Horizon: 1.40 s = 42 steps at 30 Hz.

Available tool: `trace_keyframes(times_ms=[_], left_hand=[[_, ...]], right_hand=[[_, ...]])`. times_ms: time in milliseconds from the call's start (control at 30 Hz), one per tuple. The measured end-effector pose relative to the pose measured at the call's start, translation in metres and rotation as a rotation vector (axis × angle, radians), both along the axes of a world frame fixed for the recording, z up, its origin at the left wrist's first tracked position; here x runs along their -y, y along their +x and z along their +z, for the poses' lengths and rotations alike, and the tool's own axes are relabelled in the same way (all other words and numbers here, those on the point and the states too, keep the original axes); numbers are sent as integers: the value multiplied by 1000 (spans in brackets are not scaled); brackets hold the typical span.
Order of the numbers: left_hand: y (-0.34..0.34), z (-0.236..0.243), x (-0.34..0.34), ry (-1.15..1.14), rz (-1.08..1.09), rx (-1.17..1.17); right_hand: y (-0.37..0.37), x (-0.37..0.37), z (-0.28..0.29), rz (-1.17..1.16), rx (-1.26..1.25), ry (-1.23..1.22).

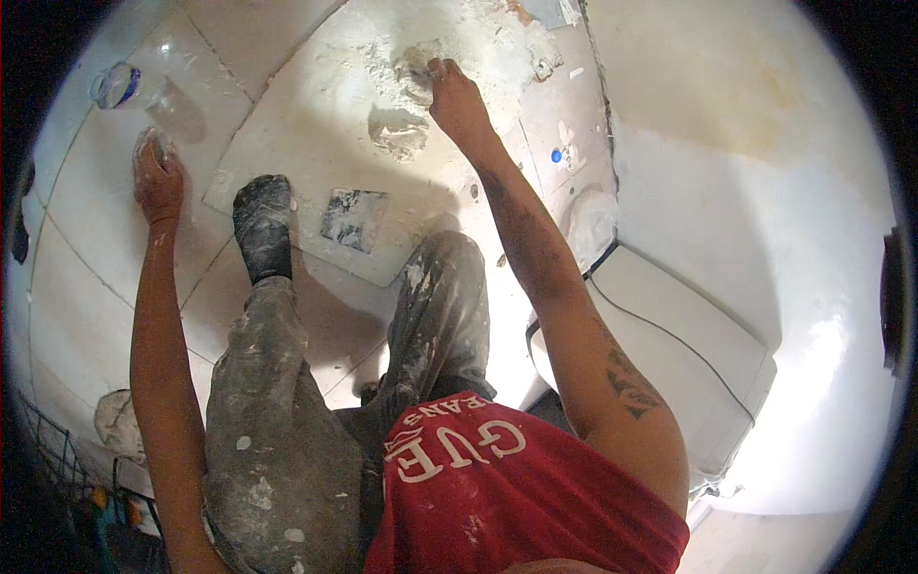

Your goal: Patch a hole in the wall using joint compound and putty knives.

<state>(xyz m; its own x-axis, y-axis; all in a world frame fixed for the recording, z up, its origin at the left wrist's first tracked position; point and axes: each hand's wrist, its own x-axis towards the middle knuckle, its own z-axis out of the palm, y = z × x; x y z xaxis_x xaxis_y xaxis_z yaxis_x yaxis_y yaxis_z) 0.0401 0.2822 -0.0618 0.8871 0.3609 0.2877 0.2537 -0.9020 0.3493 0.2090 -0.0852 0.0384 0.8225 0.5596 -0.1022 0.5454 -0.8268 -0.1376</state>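
My right hand (460, 107) reaches over a large pale board (251, 177). Its fingers are closed and press into wet-looking white plaster (397, 129) spread on the board; whatever they hold is hidden. Off the board's left side, my left hand (159, 180) is low over the tiled floor, its fingertips whitened and slightly apart, with nothing seen in them. Just beyond it is a clear plastic bottle (142, 91) with a blue band. A flat dark square piece (355, 219) smeared with white lies on the board's near part.
My socked foot (261, 218) rests at the board's left edge. On the right are a small blue round cap (556, 155), a crumpled clear plastic bag (590, 218) and a white box-like object (660, 335) with a dark cable across it. A wire basket (46, 435) stands at lower left.
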Motion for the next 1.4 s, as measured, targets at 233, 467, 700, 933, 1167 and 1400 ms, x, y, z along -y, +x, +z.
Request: trace_keyframes(times_ms=[233,467,700,933,1167,1400], left_hand=[[-2,-5,-3,69,16,1],[-3,-4,-2,-62,54,-55],[1,4,2,-52,4,3],[-1,-1,0,27,-10,37],[-1,-5,-2,11,18,-10],[-5,-13,-6,-1,5,-28]], right_hand=[[26,-1,0,-79,30,18],[44,19,-2,-174,37,109],[64,33,9,-238,47,206],[56,19,-15,-39,175,46],[28,26,-14,58,137,-58],[59,23,-5,41,128,-14]])
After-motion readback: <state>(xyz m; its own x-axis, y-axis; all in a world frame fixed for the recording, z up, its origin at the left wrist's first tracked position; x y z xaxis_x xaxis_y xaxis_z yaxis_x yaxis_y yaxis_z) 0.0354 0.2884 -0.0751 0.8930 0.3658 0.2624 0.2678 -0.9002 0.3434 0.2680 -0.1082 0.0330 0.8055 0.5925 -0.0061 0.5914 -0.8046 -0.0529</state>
